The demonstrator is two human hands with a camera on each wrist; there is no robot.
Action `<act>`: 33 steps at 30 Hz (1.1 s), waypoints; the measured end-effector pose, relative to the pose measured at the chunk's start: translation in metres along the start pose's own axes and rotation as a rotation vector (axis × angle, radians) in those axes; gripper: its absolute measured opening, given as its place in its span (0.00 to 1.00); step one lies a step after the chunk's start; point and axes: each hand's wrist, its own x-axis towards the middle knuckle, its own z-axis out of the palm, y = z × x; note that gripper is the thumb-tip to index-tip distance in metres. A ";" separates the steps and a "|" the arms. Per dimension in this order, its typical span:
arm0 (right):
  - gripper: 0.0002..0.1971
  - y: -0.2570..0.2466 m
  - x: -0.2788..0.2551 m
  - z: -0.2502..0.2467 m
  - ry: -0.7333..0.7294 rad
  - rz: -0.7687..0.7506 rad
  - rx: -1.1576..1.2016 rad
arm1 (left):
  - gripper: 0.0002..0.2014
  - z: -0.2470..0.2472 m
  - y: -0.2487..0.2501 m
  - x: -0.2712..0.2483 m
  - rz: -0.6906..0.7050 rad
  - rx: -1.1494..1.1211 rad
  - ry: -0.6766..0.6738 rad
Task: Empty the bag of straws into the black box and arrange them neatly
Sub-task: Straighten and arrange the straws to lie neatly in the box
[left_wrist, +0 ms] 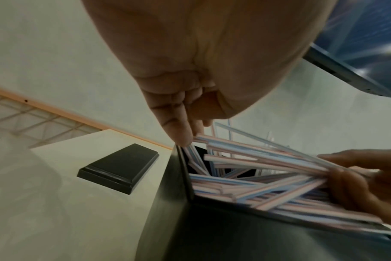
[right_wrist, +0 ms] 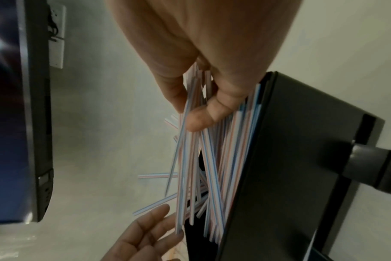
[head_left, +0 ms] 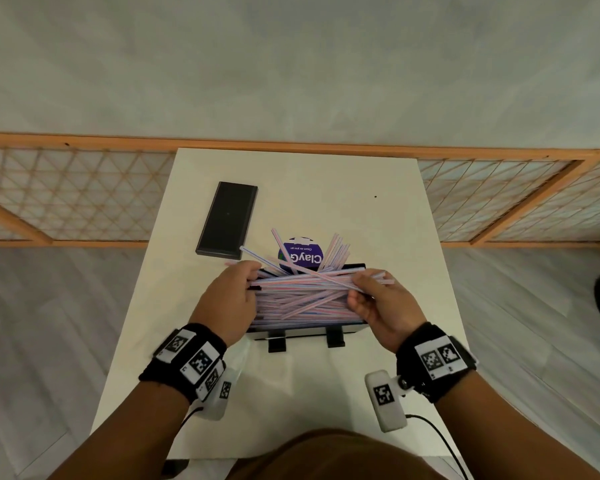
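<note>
A black box point(head_left: 305, 330) stands mid-table, filled with a criss-crossed heap of pink-and-blue striped straws point(head_left: 302, 296); several stick up behind it. My left hand point(head_left: 253, 282) is at the box's left end, its straight fingers point(left_wrist: 183, 139) touching the straw ends point(left_wrist: 257, 176). At the right end, my right hand point(head_left: 354, 289) pinches a bundle of straws point(right_wrist: 203, 167) between thumb and fingers point(right_wrist: 199, 120), lifted slightly over the box point(right_wrist: 290, 159). The left hand point(right_wrist: 145, 233) shows flat and spread in the right wrist view.
The box's black lid point(head_left: 227, 220) lies flat at the table's back left. A round purple-labelled object point(head_left: 300, 254) sits just behind the box. Something clear, perhaps the bag point(head_left: 238, 362), lies by my left wrist. A wooden lattice rail point(head_left: 84, 202) runs behind the table.
</note>
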 end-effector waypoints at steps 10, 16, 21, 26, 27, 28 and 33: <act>0.16 -0.010 -0.004 -0.025 -0.027 -0.445 -1.101 | 0.27 0.025 0.017 -0.006 0.221 0.166 0.131; 0.15 -0.010 -0.001 -0.018 -0.054 -0.670 -1.314 | 0.28 0.050 0.020 0.004 0.382 0.346 -0.101; 0.13 -0.009 0.001 0.005 -0.056 -0.927 -1.527 | 0.22 0.057 0.020 0.003 0.276 0.229 -0.070; 0.14 -0.002 0.018 0.025 -0.139 -1.032 -1.663 | 0.27 0.043 0.024 -0.009 0.200 0.111 0.005; 0.12 -0.001 0.024 0.027 -0.138 -1.023 -1.688 | 0.30 0.039 0.024 -0.012 0.181 0.082 0.018; 0.09 0.000 0.030 0.027 -0.128 -1.016 -1.725 | 0.34 0.036 0.025 -0.015 0.166 0.053 0.030; 0.04 -0.011 0.038 0.021 -0.091 -1.014 -1.834 | 0.50 0.031 0.028 -0.022 0.155 0.008 0.016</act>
